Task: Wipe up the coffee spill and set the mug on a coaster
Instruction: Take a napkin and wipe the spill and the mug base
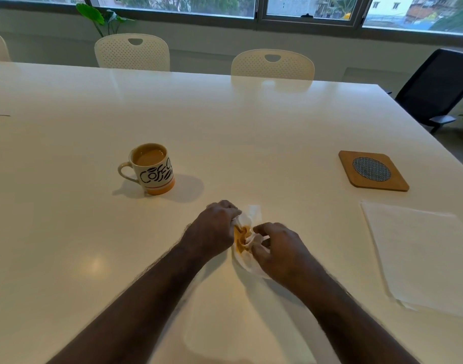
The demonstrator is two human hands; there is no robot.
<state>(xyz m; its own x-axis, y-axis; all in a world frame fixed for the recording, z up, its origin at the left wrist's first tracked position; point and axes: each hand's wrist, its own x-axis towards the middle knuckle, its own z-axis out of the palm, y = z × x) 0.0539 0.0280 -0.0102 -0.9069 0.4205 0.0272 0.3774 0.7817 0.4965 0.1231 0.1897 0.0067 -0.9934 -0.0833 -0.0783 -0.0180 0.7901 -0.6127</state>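
left hand (214,227) + right hand (280,248): fingers pinch stained tissue (245,236) | mug (153,169): lettering partly readable, "Coff…" | coaster (372,170): bare

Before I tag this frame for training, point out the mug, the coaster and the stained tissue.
mug (157,177): head view, on its lettered side.
coaster (372,169): head view, on its round mesh centre.
stained tissue (241,236): head view, on the brown patch between both hands.

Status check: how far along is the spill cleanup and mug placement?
Looks done: the table around the hands shows no visible puddle, though the patch under the tissue is hidden. In hand: the left hand and right hand bunch up a coffee-stained tissue. Left: the coffee mug, nearly full, stands on bare table far to the left of the empty wooden coaster.
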